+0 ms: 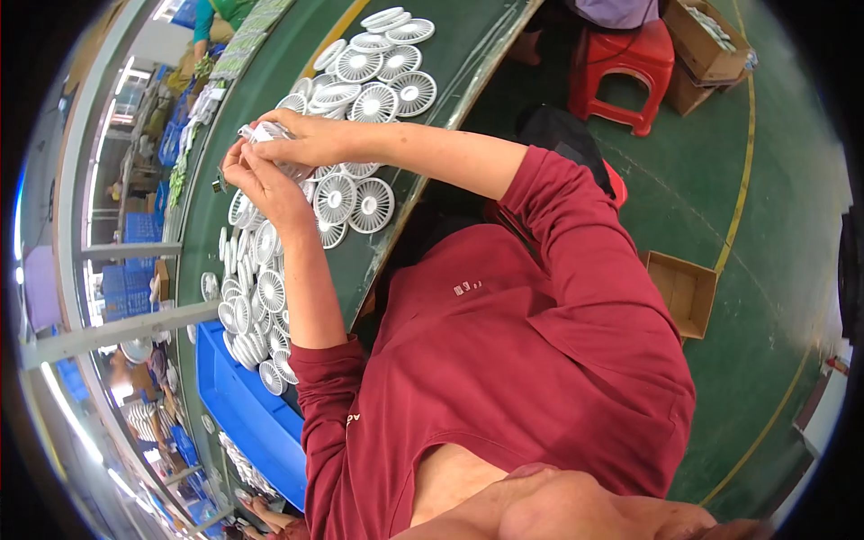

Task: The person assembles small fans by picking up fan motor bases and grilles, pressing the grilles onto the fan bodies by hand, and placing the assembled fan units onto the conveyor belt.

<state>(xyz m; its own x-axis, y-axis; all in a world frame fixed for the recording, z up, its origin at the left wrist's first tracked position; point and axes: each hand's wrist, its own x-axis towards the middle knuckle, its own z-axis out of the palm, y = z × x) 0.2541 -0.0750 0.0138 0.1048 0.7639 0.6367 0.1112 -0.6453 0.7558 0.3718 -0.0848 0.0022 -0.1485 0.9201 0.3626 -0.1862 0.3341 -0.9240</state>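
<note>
Both hands meet over the green work table (450, 72), raised above a heap of white fan grilles. My right hand (301, 137) curls over a small white plastic part (267, 133), fingers closed around it. From the near side, my left hand (265, 184) pinches the same part with thumb and fingertips. Its exact kind is partly hidden by the fingers. A small dark metallic piece (219, 184) shows beside the left fingers; I cannot tell whether it is attached. Round white fan grilles (371, 205) with radial slats lie under and around my wrists.
A blue tray (243, 396) stands against the lower heap of grilles. Grey frame bars (135, 322) cross at the left. On the floor at right are a red stool (625, 67) and cardboard boxes (684, 292). A co-worker's green sleeve (205, 20) shows at the top left.
</note>
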